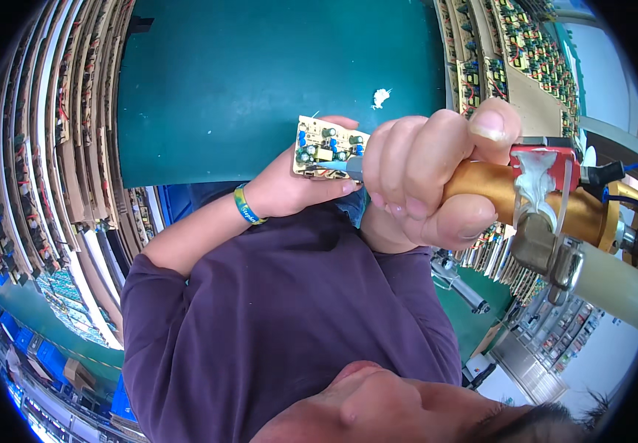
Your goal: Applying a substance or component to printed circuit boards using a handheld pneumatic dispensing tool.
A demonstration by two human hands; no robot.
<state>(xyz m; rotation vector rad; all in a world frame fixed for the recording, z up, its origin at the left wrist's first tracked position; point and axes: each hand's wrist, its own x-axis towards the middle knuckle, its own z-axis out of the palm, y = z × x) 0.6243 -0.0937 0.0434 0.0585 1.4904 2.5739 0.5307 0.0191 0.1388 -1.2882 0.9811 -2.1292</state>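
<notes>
My left hand (283, 183) is closed on the edges of a small tan circuit board (317, 134), which carries green and blue parts and a yellow one. In my right hand (422, 166) is a glue dispensing gun (479, 181) with a gold barrel, gripped with the fingers wrapped round it. Its pale blue nozzle (340, 166) reaches over the near part of the board; whether the tip touches a part I cannot tell. White, glue-like residue (537, 184) coats the gun's red block and metal fitting.
A green work mat (260, 81) lies beyond my hands, with a white lump (380, 97) on it. Layered trays of circuit boards stand at the left (68, 111) and right (474, 74). A thick pale hose (618, 284) and blue cables run from the gun at the right.
</notes>
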